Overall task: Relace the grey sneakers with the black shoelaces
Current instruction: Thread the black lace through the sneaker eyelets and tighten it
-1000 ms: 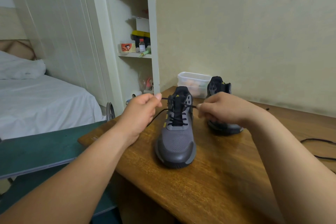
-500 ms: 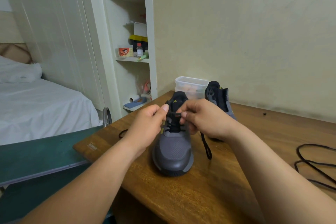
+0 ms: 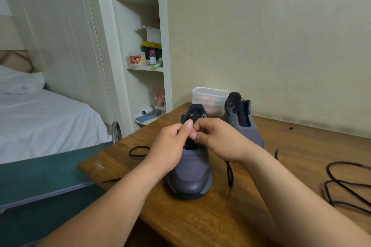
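Observation:
A grey sneaker [image 3: 191,174] stands on the wooden table [image 3: 220,216], toe toward me. My left hand [image 3: 170,146] and my right hand [image 3: 216,140] meet over its tongue, fingertips pinching the black shoelace [image 3: 229,174] near the top eyelets; the pinch itself is mostly hidden. One lace end hangs down the shoe's right side, another loops on the table at the left [image 3: 138,151]. The second grey sneaker [image 3: 244,124] stands behind, unlaced. A loose black shoelace [image 3: 345,184] lies coiled at the right.
A clear plastic container [image 3: 209,96] sits by the wall behind the shoes. White shelves [image 3: 146,66] with small items stand at the left, beside a bed [image 3: 40,118]. A green board [image 3: 40,170] adjoins the table's left edge.
Both hands came together over the shoe's tongue from a spread position with the lace pulled taut. The lace ends now hang slack on both sides.

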Action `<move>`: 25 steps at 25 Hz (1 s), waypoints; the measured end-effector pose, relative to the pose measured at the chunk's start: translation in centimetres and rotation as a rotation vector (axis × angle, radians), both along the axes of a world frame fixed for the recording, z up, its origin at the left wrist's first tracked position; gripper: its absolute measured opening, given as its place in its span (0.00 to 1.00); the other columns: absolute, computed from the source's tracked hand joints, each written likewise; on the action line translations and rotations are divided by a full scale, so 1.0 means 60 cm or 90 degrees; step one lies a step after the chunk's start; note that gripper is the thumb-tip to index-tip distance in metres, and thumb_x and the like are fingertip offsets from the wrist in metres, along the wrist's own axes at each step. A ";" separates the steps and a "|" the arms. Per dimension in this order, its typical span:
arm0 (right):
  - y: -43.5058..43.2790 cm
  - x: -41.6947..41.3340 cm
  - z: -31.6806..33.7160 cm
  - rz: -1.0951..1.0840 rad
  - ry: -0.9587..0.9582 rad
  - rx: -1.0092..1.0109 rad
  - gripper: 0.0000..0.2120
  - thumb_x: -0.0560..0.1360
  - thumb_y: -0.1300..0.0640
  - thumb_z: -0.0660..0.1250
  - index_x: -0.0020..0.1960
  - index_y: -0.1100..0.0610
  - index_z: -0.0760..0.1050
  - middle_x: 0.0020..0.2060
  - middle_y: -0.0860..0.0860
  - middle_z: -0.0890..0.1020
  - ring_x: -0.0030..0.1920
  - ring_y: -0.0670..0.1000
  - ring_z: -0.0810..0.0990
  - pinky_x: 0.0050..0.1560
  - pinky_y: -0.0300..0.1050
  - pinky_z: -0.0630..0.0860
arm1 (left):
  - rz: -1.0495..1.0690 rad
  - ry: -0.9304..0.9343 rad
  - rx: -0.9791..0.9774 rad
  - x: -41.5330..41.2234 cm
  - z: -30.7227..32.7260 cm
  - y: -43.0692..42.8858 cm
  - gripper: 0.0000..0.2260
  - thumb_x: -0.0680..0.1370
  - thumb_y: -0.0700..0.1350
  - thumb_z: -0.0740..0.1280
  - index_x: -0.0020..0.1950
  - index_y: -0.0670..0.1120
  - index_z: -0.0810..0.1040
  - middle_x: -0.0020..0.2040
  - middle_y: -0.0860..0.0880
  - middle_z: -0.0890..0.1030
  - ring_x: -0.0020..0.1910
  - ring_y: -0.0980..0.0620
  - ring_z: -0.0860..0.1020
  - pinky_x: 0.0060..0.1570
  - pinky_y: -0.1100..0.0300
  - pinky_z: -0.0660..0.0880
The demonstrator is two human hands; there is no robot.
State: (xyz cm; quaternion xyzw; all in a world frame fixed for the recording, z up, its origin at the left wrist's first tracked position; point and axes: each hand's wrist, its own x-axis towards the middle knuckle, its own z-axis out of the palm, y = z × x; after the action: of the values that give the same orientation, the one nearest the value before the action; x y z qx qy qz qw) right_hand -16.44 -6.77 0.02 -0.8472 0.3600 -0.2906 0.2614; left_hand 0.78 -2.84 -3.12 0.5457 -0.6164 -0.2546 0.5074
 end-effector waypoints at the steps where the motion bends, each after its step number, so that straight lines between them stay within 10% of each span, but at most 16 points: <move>1: 0.000 0.000 -0.001 -0.001 -0.008 0.002 0.07 0.84 0.51 0.67 0.49 0.52 0.79 0.41 0.51 0.83 0.39 0.47 0.78 0.43 0.43 0.75 | -0.004 0.000 -0.004 -0.001 0.000 0.002 0.20 0.85 0.62 0.59 0.41 0.54 0.81 0.30 0.56 0.73 0.32 0.55 0.71 0.40 0.50 0.71; 10: -0.016 -0.009 -0.016 -0.109 -0.260 0.040 0.07 0.86 0.55 0.61 0.50 0.50 0.74 0.45 0.42 0.81 0.40 0.42 0.77 0.40 0.34 0.73 | 0.037 -0.214 -0.041 0.034 0.062 -0.093 0.16 0.88 0.49 0.58 0.74 0.51 0.75 0.70 0.53 0.75 0.68 0.54 0.73 0.70 0.55 0.70; 16: -0.025 -0.010 -0.024 -0.089 -0.263 0.036 0.06 0.87 0.55 0.58 0.53 0.53 0.73 0.40 0.43 0.79 0.39 0.42 0.77 0.37 0.31 0.73 | 0.006 -0.372 0.093 0.031 0.080 -0.145 0.19 0.84 0.47 0.60 0.75 0.51 0.74 0.65 0.49 0.81 0.61 0.48 0.80 0.65 0.47 0.77; 21: -0.030 -0.004 -0.037 -0.105 -0.284 0.018 0.06 0.87 0.53 0.58 0.54 0.52 0.73 0.45 0.47 0.80 0.42 0.46 0.79 0.43 0.37 0.76 | -0.111 -0.555 0.189 0.027 0.134 -0.157 0.06 0.82 0.50 0.68 0.56 0.50 0.81 0.52 0.53 0.78 0.54 0.50 0.77 0.57 0.53 0.74; 25: -0.034 0.005 -0.050 -0.113 -0.319 -0.006 0.07 0.87 0.51 0.58 0.53 0.48 0.74 0.42 0.42 0.79 0.40 0.45 0.79 0.47 0.47 0.78 | -0.208 -0.306 0.084 0.052 0.141 -0.155 0.05 0.84 0.47 0.70 0.51 0.46 0.81 0.47 0.51 0.81 0.46 0.55 0.77 0.50 0.59 0.74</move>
State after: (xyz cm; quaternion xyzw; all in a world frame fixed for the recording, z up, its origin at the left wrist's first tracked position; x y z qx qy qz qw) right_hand -16.14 -8.83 -3.00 -0.7152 0.3556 -0.5145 0.3120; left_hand 3.91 -12.17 5.32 0.5154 -0.7809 -0.2360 0.2625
